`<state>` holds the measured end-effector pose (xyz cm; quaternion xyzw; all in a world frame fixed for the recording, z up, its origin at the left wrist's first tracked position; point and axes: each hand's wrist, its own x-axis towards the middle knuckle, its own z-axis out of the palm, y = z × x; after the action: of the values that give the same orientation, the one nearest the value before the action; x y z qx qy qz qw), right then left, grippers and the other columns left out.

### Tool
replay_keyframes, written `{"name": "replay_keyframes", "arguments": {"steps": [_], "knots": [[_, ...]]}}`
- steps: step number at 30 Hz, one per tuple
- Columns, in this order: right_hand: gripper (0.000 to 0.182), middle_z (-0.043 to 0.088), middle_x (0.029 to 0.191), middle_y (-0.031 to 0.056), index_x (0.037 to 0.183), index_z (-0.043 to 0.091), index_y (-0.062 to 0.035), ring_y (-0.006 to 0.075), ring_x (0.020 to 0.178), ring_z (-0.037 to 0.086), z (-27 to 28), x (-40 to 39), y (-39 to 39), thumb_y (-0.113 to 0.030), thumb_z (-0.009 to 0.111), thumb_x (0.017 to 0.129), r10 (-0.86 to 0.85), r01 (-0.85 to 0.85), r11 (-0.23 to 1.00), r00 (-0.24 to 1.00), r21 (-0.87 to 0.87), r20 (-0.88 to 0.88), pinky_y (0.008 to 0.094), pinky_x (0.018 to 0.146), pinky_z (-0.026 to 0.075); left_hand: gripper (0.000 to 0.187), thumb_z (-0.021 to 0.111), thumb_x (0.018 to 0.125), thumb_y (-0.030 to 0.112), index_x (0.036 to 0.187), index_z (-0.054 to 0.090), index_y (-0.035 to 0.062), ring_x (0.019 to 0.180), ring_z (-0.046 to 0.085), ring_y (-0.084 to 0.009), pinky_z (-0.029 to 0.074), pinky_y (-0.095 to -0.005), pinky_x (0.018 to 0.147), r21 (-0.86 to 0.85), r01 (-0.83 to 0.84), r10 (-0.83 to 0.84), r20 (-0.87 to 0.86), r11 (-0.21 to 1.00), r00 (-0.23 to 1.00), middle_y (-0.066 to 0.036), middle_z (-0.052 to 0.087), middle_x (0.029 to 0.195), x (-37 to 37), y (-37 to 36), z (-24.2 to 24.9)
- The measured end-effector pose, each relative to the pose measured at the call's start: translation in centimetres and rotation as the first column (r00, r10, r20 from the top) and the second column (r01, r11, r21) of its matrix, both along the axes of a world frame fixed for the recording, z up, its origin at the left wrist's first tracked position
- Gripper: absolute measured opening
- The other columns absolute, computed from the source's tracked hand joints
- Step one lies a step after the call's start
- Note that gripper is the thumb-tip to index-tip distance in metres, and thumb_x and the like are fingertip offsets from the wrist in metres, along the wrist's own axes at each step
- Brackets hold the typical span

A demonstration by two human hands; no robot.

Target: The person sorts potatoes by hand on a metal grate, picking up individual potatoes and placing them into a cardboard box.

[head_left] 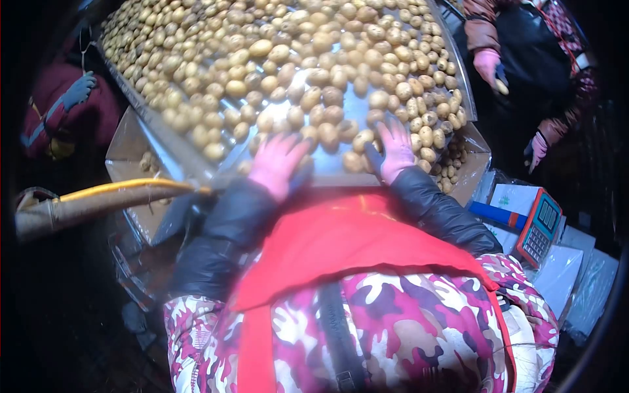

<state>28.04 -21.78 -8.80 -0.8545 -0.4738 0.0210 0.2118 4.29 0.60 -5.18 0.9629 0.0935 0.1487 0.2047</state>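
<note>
Many pale yellow potatoes (311,98) cover a sloping metal table (357,108) in front of me. My left hand (278,164), in a pink glove with dark fingertips, lies at the near edge with fingers apart, against the nearest potatoes. To its right, my right hand (395,152) wears a matching glove; its fingers are spread and its thumb stands apart, beside a few potatoes near the rim. Neither hand is closed round a potato. Between the hands, several potatoes lie on bare shiny metal.
Cardboard boxes with potatoes flank the table: a left box (124,147) and a right box (477,154). A yellow-topped bar (118,193) juts in from the left. A scale display (538,228) stands at right. Co-workers' gloved hands show at left (80,90) and right (488,67).
</note>
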Motion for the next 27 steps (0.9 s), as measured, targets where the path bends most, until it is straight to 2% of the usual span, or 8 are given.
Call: {"name": "replay_keyframes", "arguments": {"steps": [9,13,16,18,20,23,26,27], "knots": [[0.069,0.042,0.161,0.0257,0.150,0.053,-0.0076,0.0448,0.151,0.036,0.1,3.0,0.4,-0.045,0.069,0.094,-0.105,0.106,0.994,0.993,0.012,-0.049,0.0560,0.126,0.023,0.054,0.082,0.086,0.014,0.134,0.063,0.0002,0.127,0.059,-0.0462,0.046,-0.0542,0.112,-0.061,-0.146,0.147,0.017,0.987,0.989,-0.023,0.064,0.134,-4.0,2.1,0.9],[0.071,0.054,0.149,0.0302,0.149,0.053,-0.0010,0.0482,0.137,0.051,0.8,11.2,4.7,-0.036,0.076,0.092,-0.163,0.141,0.981,0.970,0.131,0.181,0.0513,0.117,0.040,0.051,0.080,0.085,0.011,0.132,0.065,-0.0018,0.118,0.066,-0.0425,0.052,-0.0494,0.103,-0.217,-0.090,0.076,-0.073,0.972,0.994,-0.024,0.067,0.129,-14.4,1.6,6.0],[0.071,0.058,0.144,0.0310,0.147,0.054,0.0002,0.0455,0.135,0.055,-1.3,20.3,9.3,-0.039,0.077,0.093,-0.273,0.241,0.958,0.933,0.155,0.233,0.0483,0.116,0.043,0.051,0.081,0.084,0.024,0.126,0.068,-0.0016,0.113,0.069,-0.0400,0.054,-0.0454,0.100,-0.602,-0.521,-0.227,-0.757,0.605,0.612,-0.022,0.073,0.118,-20.2,1.3,12.7],[0.074,0.057,0.145,0.0309,0.147,0.056,-0.0033,0.0429,0.136,0.055,-2.3,25.3,12.6,-0.051,0.074,0.093,-0.338,0.269,0.914,0.919,0.305,0.204,0.0480,0.115,0.044,0.050,0.081,0.084,0.024,0.126,0.068,-0.0014,0.112,0.070,-0.0398,0.054,-0.0457,0.100,-0.679,-0.424,-0.166,-0.623,0.599,0.764,-0.022,0.073,0.117,-23.0,-0.1,15.2],[0.082,0.058,0.147,0.0289,0.148,0.057,-0.0064,0.0413,0.139,0.054,0.2,25.6,16.6,-0.065,0.067,0.091,-0.607,0.607,0.792,0.794,0.064,-0.012,0.0469,0.116,0.043,0.050,0.081,0.084,0.025,0.125,0.068,-0.0012,0.111,0.070,-0.0396,0.054,-0.0460,0.100,-0.710,-0.335,-0.077,-0.480,0.620,0.874,-0.022,0.073,0.117,-24.2,-1.0,16.9],[0.089,0.061,0.145,0.0252,0.152,0.054,-0.0088,0.0435,0.137,0.055,0.8,23.1,23.7,-0.071,0.062,0.089,-0.606,0.604,0.796,0.793,0.044,0.064,0.0504,0.117,0.041,0.049,0.082,0.084,0.025,0.124,0.069,-0.0009,0.110,0.071,-0.0393,0.054,-0.0464,0.100,-0.740,-0.307,-0.001,-0.384,0.598,0.923,-0.022,0.073,0.115,-24.7,-2.3,18.0],[0.082,0.061,0.144,0.0245,0.145,0.059,-0.0073,0.0412,0.136,0.054,3.0,16.9,28.8,-0.069,0.058,0.091,-0.506,0.569,0.802,0.808,0.180,-0.303,0.0487,0.115,0.043,0.048,0.082,0.085,0.025,0.124,0.069,-0.0006,0.109,0.071,-0.0389,0.054,-0.0469,0.100,-0.767,-0.282,0.037,-0.320,0.576,0.947,-0.021,0.074,0.114,-24.7,-3.0,18.7],[0.078,0.062,0.142,0.0232,0.142,0.060,-0.0077,0.0407,0.134,0.056,1.6,15.8,30.2,-0.068,0.058,0.093,-0.430,0.448,0.875,0.893,0.182,-0.132,0.0493,0.113,0.044,0.048,0.082,0.085,0.025,0.123,0.069,-0.0005,0.109,0.071,-0.0388,0.054,-0.0471,0.100,-0.775,-0.269,0.043,-0.300,0.572,0.953,-0.021,0.074,0.114,-24.7,-3.3,18.9]]}}
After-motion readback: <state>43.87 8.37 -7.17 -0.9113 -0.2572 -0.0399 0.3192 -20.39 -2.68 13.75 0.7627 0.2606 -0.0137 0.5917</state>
